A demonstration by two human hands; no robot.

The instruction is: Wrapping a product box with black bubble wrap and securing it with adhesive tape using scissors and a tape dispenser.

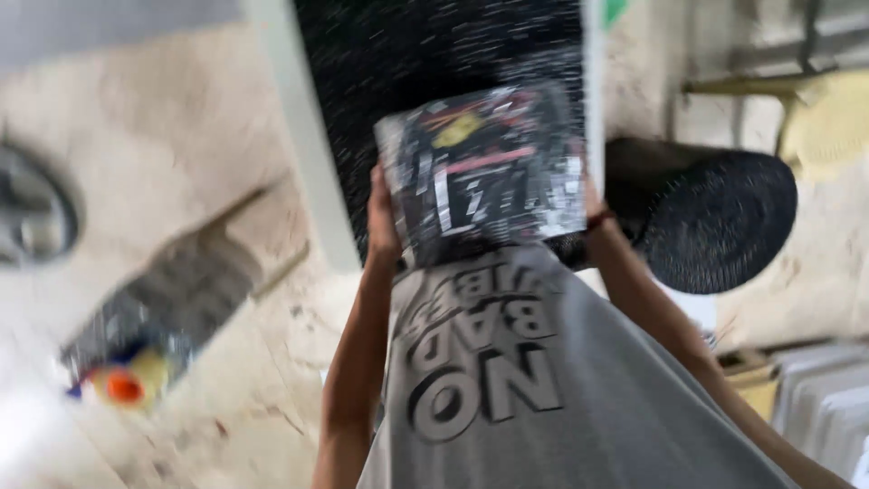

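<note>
I hold a flat, dark package (484,172) wrapped in shiny clear plastic, with red, yellow and white markings on it, up in front of my chest. My left hand (381,220) grips its left edge, thumb side toward me. At the package's right edge my right hand (593,210) is mostly hidden behind it, and a dark band shows at that wrist. Below the package is my grey shirt (543,398) with large printed letters. The whole view is motion-blurred.
A black speckled slab (425,54) lies beyond the package. A round black speckled object (724,222) sits to the right, with a pale yellow chair (824,122) behind it. Blurred colourful containers (127,380) are at lower left, and white stacked items (819,403) at lower right.
</note>
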